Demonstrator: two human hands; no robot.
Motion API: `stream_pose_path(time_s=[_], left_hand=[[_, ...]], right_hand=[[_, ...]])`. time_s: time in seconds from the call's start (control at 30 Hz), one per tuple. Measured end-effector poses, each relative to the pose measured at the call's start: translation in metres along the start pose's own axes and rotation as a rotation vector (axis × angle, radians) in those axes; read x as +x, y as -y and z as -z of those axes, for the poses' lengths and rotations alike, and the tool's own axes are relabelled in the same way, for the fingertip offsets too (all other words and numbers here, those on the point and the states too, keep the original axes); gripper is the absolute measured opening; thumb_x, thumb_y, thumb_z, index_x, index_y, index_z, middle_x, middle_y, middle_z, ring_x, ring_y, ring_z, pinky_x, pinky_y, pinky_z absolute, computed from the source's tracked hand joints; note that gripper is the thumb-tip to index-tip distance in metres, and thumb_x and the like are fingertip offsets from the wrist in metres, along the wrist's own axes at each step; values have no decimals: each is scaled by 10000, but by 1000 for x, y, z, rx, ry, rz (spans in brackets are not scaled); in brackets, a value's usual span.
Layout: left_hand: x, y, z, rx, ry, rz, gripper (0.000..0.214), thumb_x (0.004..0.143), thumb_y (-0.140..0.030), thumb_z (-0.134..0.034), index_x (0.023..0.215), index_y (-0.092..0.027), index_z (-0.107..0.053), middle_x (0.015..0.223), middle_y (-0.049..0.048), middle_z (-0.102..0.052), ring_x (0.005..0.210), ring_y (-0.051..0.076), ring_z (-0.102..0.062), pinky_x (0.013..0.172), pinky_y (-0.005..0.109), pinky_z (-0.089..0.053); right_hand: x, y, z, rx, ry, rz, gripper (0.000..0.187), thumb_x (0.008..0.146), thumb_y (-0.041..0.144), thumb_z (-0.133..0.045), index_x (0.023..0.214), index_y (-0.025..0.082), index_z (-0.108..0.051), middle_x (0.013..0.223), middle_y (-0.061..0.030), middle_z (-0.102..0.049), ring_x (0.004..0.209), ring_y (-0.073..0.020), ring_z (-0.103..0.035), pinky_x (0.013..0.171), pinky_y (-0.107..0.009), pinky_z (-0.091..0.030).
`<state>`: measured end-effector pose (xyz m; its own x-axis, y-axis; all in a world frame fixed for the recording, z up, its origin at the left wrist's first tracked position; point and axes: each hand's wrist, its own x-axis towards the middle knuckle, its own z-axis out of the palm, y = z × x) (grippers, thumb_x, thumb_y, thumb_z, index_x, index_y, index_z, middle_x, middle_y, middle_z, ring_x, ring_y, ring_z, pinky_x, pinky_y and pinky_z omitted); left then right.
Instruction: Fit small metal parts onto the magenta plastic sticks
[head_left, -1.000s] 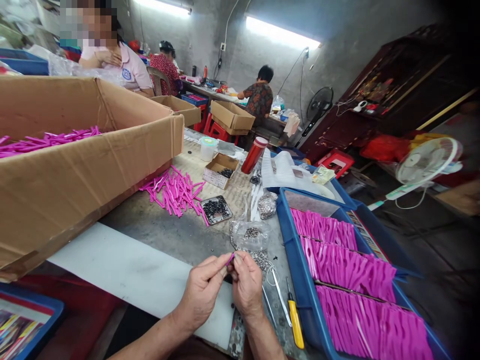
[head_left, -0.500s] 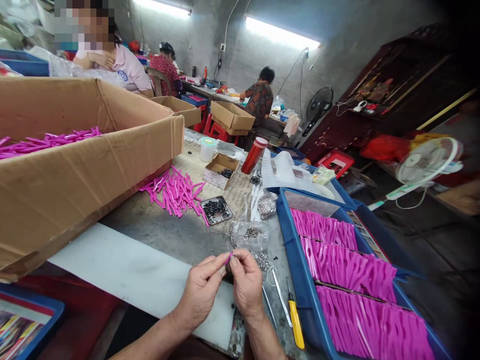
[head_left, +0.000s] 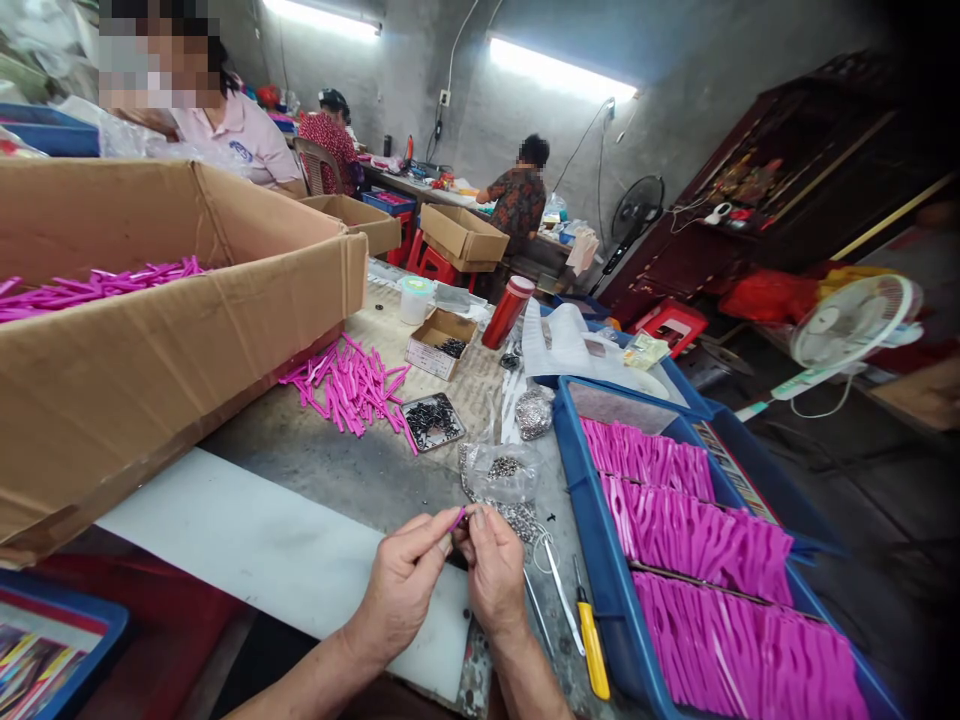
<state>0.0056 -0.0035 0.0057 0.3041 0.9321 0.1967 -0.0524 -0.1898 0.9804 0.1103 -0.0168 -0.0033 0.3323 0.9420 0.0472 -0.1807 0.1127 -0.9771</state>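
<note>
In the head view, my left hand (head_left: 401, 580) is closed in a pinch around a small magenta plastic piece (head_left: 458, 518), most of it hidden by the fingers. Right beside its tip, my right hand (head_left: 495, 580) has thumb and fingers pressed together; whatever they grip is too small to make out. Both hands are above the right end of a white board (head_left: 292, 545). Beyond them lie a clear bag of small metal parts (head_left: 512, 470) and a small tray of black parts (head_left: 433, 420). Loose magenta pieces (head_left: 349, 390) form a pile farther left.
A large cardboard box (head_left: 225, 330) stands on the left. To the right, a blue crate (head_left: 626, 625) holds rows of magenta pieces. A yellow-handled screwdriver (head_left: 592, 640) and tweezers (head_left: 564, 595) lie by my right wrist. Several people sit farther back.
The fingers of my right hand have shifted slightly and curled more at the tip of the magenta piece. My left hand stays nearly still. The person at upper left has leaned and moved an arm.
</note>
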Motion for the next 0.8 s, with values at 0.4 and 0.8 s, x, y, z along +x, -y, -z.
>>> stream_pose_path(time_s=[0.4,0.8], left_hand=[[1,-2,-1,-26,-6,26,265,743,-174,-493,969,-175,-631,712,36,-593,669,143,-538,628,247,-465],[1,0,2,-16,2,29,264,752,-184,-489,977,-173,-626,693,27,-563,627,131,-521,587,232,-452]], right_hand=[[0,6,-1,-15,32,-6,260,749,377,-467,589,173,-442,498,56,-357,440,-77,-323,414,-189,-284],[-1,6,0,-215,47,112,204,771,322,-457,644,168,-505,554,35,-439,531,-105,-407,505,-209,-338]])
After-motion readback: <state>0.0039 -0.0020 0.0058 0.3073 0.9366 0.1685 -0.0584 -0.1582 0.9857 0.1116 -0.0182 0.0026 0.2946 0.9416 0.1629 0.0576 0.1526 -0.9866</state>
